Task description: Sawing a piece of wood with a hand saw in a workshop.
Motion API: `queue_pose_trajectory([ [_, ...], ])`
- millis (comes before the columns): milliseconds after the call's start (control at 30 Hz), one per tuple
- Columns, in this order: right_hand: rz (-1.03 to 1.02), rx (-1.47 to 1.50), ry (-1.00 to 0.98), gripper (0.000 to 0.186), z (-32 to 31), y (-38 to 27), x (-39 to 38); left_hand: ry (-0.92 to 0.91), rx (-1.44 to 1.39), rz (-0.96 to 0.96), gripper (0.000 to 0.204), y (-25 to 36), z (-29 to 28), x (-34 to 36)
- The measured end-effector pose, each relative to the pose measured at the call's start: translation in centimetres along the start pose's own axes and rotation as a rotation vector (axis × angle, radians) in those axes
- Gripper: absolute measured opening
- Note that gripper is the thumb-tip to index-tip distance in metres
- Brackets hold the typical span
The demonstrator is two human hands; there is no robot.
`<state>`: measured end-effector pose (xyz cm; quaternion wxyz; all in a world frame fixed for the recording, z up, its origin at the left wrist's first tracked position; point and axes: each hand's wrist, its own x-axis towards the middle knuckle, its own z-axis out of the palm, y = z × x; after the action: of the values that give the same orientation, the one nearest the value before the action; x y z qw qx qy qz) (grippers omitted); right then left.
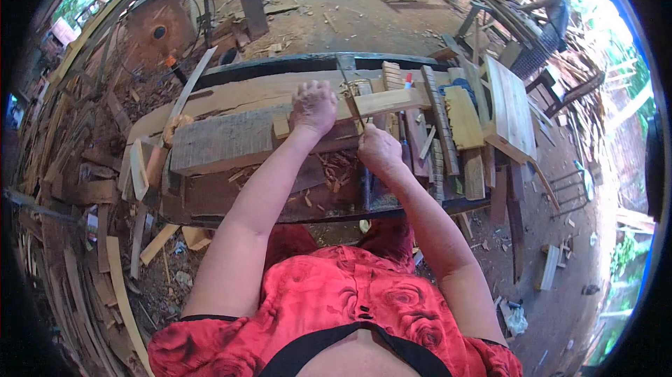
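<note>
The right hand's (379, 149) grip is closed on a thin, dark, straight tool (353, 97) crossing a smooth, pale wooden strip (389, 102); the left hand (314, 106) curls on that strip, whether gripping I cannot tell, beside a weathered, squared beam (224, 137)

Two foreground hands (315, 105), one thin tool (352, 99), one thick grey beam (224, 140) — and one co-worker (556, 18)
</note>
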<state>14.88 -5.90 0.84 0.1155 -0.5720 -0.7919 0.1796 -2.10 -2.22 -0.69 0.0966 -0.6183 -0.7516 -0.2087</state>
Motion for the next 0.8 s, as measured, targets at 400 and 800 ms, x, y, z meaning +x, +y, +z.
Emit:
queue_pose_trajectory([
  [400,-0.027,0.216,0.228,0.024,-2.8,-1.2,-0.6,-0.046,0.003,-0.015,0.027,1.7,-0.6,-1.1],
  [800,-0.021,0.151,0.142,0.03,0.3,1.7,-1.6,-0.037,0.009,-0.017,0.026,2.0,-0.7,-1.1],
])
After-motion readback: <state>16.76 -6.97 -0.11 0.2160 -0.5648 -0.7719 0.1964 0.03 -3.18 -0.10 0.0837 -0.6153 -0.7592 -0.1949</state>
